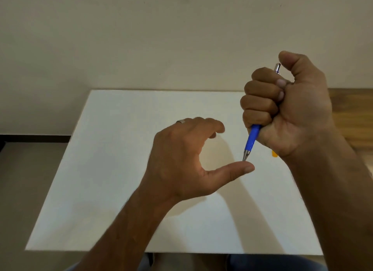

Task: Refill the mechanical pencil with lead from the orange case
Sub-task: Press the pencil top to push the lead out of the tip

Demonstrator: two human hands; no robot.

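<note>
Right hand [286, 107] fisted around the pencil [252, 138], held above the table [113, 169], tip angled down-left, thumb raised just beside the metal cap end at top. Blue barrel and metal tip stick out below the fist; tip touches the left thumb. Left hand [181, 159] holds nothing, fingers curled in a loose C, ring [181, 121] on one finger. Case [274, 153]: only an orange sliver visible behind the right wrist, on the table.

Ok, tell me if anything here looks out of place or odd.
Nothing looks damaged or spilled. The right hand fists the blue pencil, its tip at the left hand's thumb. The orange case is mostly hidden behind the right wrist.
</note>
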